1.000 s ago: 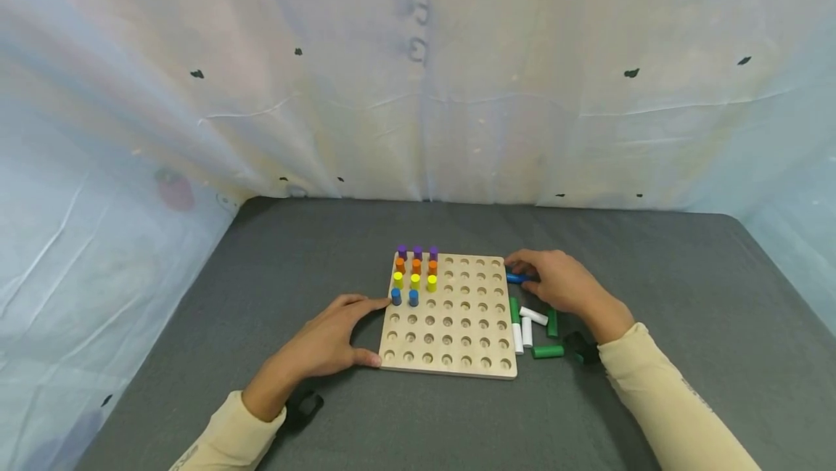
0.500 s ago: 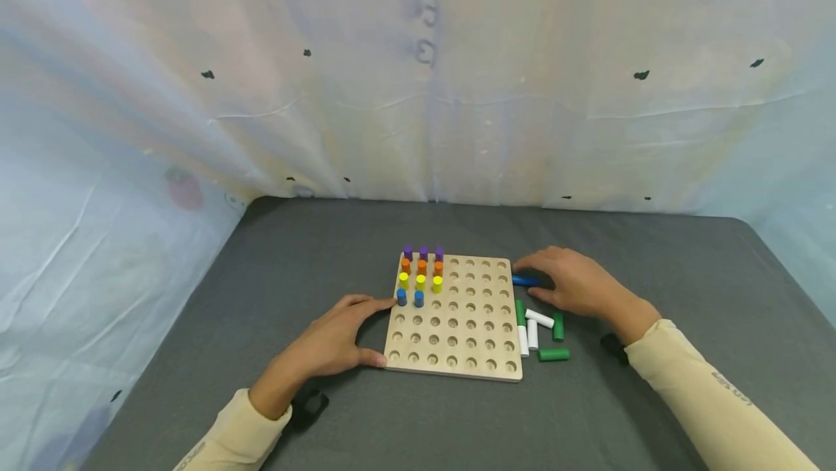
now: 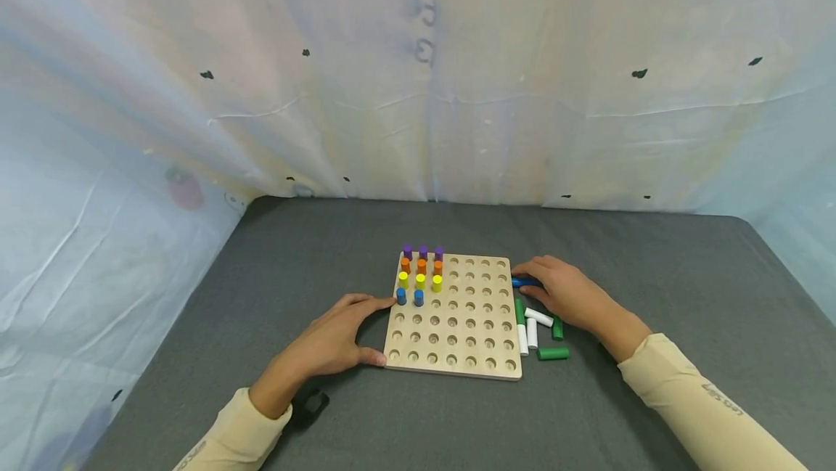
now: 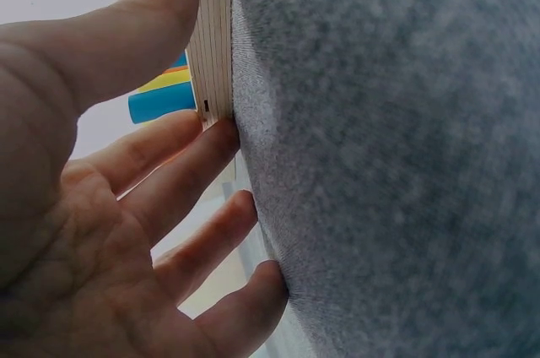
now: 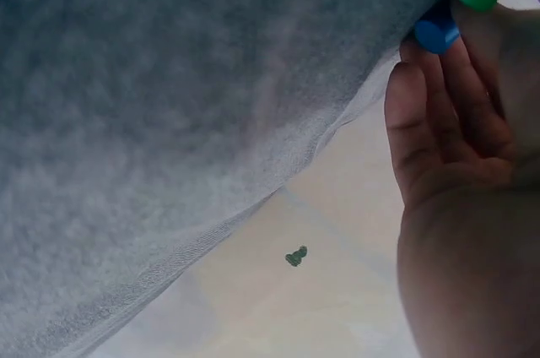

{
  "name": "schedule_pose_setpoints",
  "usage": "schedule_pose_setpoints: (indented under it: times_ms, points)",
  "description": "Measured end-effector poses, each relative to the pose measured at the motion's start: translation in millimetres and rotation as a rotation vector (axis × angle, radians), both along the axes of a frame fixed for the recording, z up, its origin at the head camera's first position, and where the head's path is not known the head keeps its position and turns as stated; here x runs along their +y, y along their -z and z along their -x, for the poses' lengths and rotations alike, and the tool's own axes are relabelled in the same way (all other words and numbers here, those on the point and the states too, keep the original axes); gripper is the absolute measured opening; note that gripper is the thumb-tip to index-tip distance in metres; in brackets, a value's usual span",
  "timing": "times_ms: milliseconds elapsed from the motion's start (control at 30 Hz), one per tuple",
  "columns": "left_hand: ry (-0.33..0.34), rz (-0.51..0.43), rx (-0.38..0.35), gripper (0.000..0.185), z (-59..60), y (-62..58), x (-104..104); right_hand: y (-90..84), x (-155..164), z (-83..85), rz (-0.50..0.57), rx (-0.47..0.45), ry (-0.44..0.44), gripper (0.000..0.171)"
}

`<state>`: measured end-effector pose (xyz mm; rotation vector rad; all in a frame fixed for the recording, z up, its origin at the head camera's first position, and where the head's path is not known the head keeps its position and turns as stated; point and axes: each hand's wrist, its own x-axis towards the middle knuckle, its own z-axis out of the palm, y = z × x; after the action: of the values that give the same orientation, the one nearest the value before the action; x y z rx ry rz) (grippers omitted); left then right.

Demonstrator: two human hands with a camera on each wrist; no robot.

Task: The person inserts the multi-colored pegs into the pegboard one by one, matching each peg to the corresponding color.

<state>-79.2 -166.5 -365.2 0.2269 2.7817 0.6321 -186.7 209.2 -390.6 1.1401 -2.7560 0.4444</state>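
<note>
Head view: The wooden board (image 3: 461, 333) lies flat on the grey surface (image 3: 392, 427), its top face drilled with rows of round holes. In the far left part of the board, pegs stand upright: three purple pegs (image 3: 423, 253) in the far row, then three orange pegs (image 3: 421, 267), three yellow pegs (image 3: 420, 282) and two upright blue pegs (image 3: 419, 299). The left hand (image 3: 329, 340) is spread along the left side of the board, fingers extended, index finger at the side edge and thumb at the near left corner. The right hand (image 3: 571, 293) is beside the far part of the board's right edge, pinching a lying blue peg (image 3: 527, 282) between thumb and fingers. Three white pegs (image 3: 538, 317) and three green pegs (image 3: 553, 354) lie loose to the right of the board. A pale sheet (image 3: 490, 152) hangs beyond the board.

Left wrist view: The thumb and the nearest fingertips touch the layered edge of the board; blue and yellow pegs project from its top face.

Right wrist view: The end of the lying blue peg shows at the fingertips. A green peg is in front of part of the hand. The board is out of this view.
</note>
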Motion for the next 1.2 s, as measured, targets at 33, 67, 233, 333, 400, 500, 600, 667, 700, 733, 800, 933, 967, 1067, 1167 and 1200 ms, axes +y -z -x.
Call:
schedule_pose_setpoints:
  times_ms: [33, 67, 233, 333, 400, 500, 600, 667, 700, 733, 800, 933, 967, 1067, 1167, 1200]
  points:
    - [0.000, 0.000, -0.001, 0.088, 0.0, 0.1, 0.0, 0.0, -0.1, -0.3, 0.002, 0.000, 0.001, 0.034]
    - [-0.001, 0.001, -0.001, 0.088, -0.1, 0.2, 0.0, 0.0, -0.2, -0.3, 0.005, 0.002, 0.001, 0.034]
    - [-0.006, 0.006, -0.005, 0.088, -0.3, 0.8, -0.2, -0.3, -1.1, -1.5, 0.014, 0.012, 0.002, 0.031]
    - [-0.008, 0.007, -0.009, 0.088, -0.9, 0.8, -0.5, 0.0, -1.1, -2.5, 0.021, 0.022, 0.004, 0.032]
    - [-0.010, 0.005, -0.010, 0.088, -1.5, 0.8, -0.8, 0.1, -1.0, -2.9, 0.026, 0.023, 0.004, 0.033]
    - [-0.010, 0.003, -0.008, 0.088, -1.8, 0.9, -1.2, 0.3, -1.1, -2.3, 0.045, 0.027, -0.001, 0.034]
    - [-0.012, 0.003, -0.008, 0.088, -1.5, 1.1, -1.3, 0.5, -1.2, -1.5, 0.072, 0.054, -0.012, 0.036]
    - [-0.011, 0.004, -0.009, 0.088, -0.9, 1.2, -1.1, 0.1, -1.3, -1.4, 0.087, 0.082, -0.021, 0.038]
    - [-0.011, 0.003, -0.010, 0.088, -0.8, 1.0, -1.0, 0.1, -1.3, -1.5, 0.091, 0.097, -0.024, 0.039]
    - [-0.012, 0.003, -0.011, 0.088, -0.5, 0.9, -0.8, 0.0, -1.3, -1.5, 0.094, 0.109, -0.028, 0.040]
    - [-0.011, 0.005, -0.012, 0.088, 0.2, 0.7, -0.3, -0.5, -1.7, -1.7, 0.097, 0.130, -0.035, 0.041]
    - [-0.007, 0.015, -0.010, 0.088, 0.3, -0.9, 0.5, -0.8, -3.2, -1.7, 0.104, 0.152, -0.040, 0.039]
    - [-0.006, 0.020, -0.010, 0.088, 0.2, -1.4, 0.7, -0.9, -3.7, -1.9, 0.105, 0.154, -0.041, 0.038]
    - [-0.004, 0.032, -0.015, 0.088, -0.3, -2.9, 1.2, -0.7, -4.6, -2.8, 0.107, 0.151, -0.040, 0.035]
    - [-0.004, 0.042, -0.026, 0.087, -0.2, -4.4, 1.9, -1.9, -4.5, -4.6, 0.113, 0.139, -0.023, 0.034]
    - [-0.004, 0.046, -0.029, 0.087, -0.1, -4.8, 2.1, -2.1, -4.3, -5.1, 0.116, 0.135, -0.016, 0.034]
